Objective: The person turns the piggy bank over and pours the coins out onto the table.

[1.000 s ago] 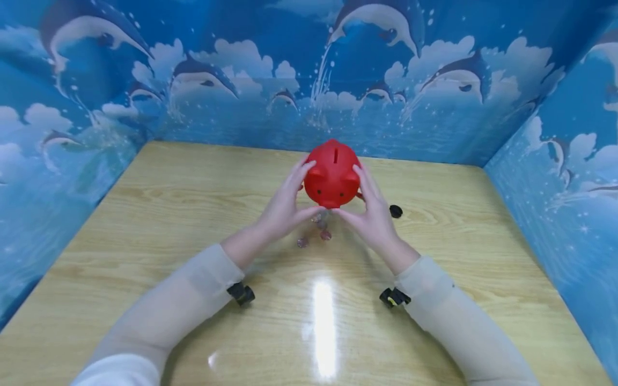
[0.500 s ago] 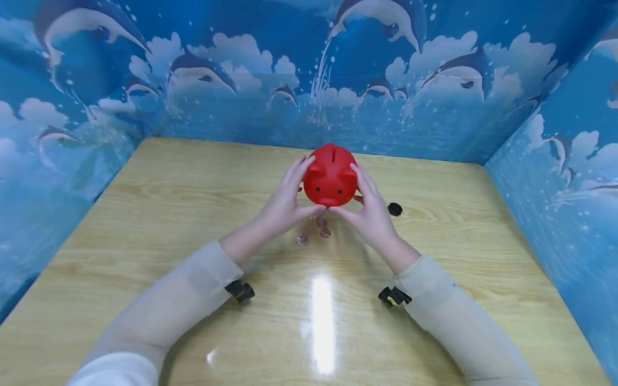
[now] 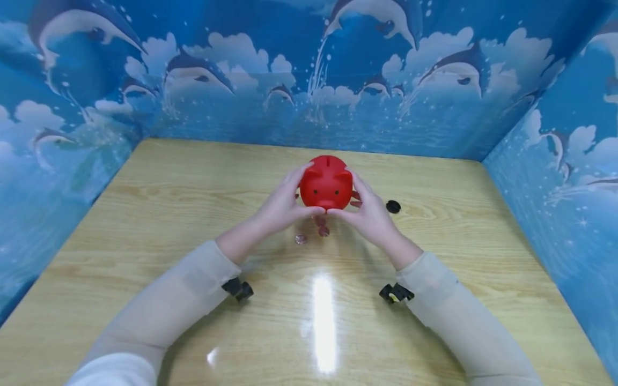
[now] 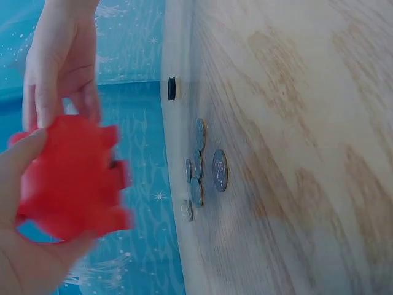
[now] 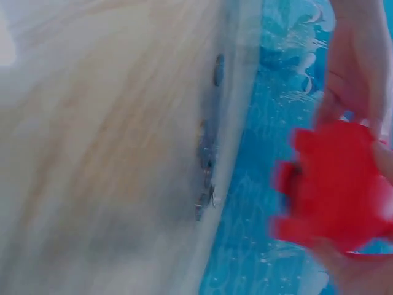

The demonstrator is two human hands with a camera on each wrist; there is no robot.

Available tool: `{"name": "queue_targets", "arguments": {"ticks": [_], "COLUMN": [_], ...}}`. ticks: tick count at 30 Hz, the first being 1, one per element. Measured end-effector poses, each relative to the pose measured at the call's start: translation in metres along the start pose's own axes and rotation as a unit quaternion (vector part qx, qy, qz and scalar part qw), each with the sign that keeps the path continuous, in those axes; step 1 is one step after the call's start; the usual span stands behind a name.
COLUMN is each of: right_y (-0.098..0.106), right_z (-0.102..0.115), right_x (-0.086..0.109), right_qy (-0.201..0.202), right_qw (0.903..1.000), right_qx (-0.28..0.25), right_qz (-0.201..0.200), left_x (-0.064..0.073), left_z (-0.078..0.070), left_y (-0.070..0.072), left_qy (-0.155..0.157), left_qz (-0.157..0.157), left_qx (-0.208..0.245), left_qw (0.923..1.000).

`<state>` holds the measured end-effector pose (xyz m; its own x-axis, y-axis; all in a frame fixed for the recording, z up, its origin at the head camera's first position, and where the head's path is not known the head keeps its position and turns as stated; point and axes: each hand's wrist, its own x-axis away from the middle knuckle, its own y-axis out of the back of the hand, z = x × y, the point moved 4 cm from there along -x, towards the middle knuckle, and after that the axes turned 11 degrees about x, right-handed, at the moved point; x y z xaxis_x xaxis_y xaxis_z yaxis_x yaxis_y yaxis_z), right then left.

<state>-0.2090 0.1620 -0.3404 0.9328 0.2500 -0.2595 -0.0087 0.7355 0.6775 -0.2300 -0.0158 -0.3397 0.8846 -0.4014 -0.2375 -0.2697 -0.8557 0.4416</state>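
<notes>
Both hands hold a red piggy bank (image 3: 326,185) up off the table, its face toward me and the slot at its top. The left hand (image 3: 282,203) grips its left side and the right hand (image 3: 368,214) its right, thumbs meeting under the snout. In the left wrist view the piggy bank (image 4: 73,178) is blurred, with its feet pointing at the table. Several coins (image 4: 220,170) lie on the table below it; the head view shows a few coins (image 3: 323,231) just in front of the thumbs, the rest hidden.
A small black round plug (image 3: 393,206) lies on the wood-grain table (image 3: 193,177), right of the right hand. A blue dolphin-print backdrop (image 3: 270,118) rises behind the table and at both sides. A bright light reflection shows on the tabletop.
The piggy bank has shifted slightly down and left in the head view and tipped, so its slot shows shorter near the top edge. Both hands have kept their hold.
</notes>
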Motion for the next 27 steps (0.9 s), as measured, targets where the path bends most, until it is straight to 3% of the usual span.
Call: {"name": "queue_targets", "arguments": {"ticks": [2,4,5,9,11,14,18,20,22,25,27], "right_y": [0.002,0.002,0.002,-0.004,-0.005,-0.003,0.002,0.004,0.005,0.001,-0.001], "right_z": [0.003,0.005,0.004,-0.005,-0.007,-0.004,0.004,0.008,0.009,0.002,-0.001], "right_x": [0.002,0.002,0.003,0.001,0.001,-0.001,0.000,0.001,-0.001,-0.004,-0.006], "right_qy": [0.048,0.068,0.064,-0.022,-0.034,-0.015,0.071,0.090,0.079,-0.001,-0.030], "right_qw": [0.9978,0.9951,0.9955,0.9994,0.9991,0.9998,0.9951,0.9924,0.9947,0.9999,0.9990], "right_qx": [0.004,0.002,-0.003,-0.024,-0.023,-0.009,0.044,0.052,0.042,0.012,0.008], "right_qz": [-0.045,-0.071,-0.071,-0.012,-0.002,-0.011,-0.053,-0.065,-0.051,0.006,0.031], "left_x": [0.000,-0.002,-0.003,-0.004,-0.003,-0.001,0.004,0.004,0.003,0.001,0.000], "left_z": [-0.004,-0.007,-0.006,0.000,0.001,0.000,-0.007,-0.010,-0.010,-0.005,-0.001], "left_y": [0.001,0.001,0.000,-0.004,-0.005,-0.003,0.001,0.003,0.004,0.003,0.001], "left_qy": [-0.038,-0.053,-0.046,0.036,0.045,0.012,-0.085,-0.109,-0.098,-0.024,0.006], "left_qz": [-0.015,-0.027,-0.028,-0.011,-0.009,-0.017,-0.034,-0.042,-0.043,-0.023,-0.015], "left_qx": [0.013,0.023,0.025,0.026,0.021,0.009,-0.025,-0.031,-0.031,-0.029,-0.033], "left_qw": [0.9991,0.9980,0.9982,0.9990,0.9987,0.9997,0.9955,0.9927,0.9938,0.9990,0.9993]}}
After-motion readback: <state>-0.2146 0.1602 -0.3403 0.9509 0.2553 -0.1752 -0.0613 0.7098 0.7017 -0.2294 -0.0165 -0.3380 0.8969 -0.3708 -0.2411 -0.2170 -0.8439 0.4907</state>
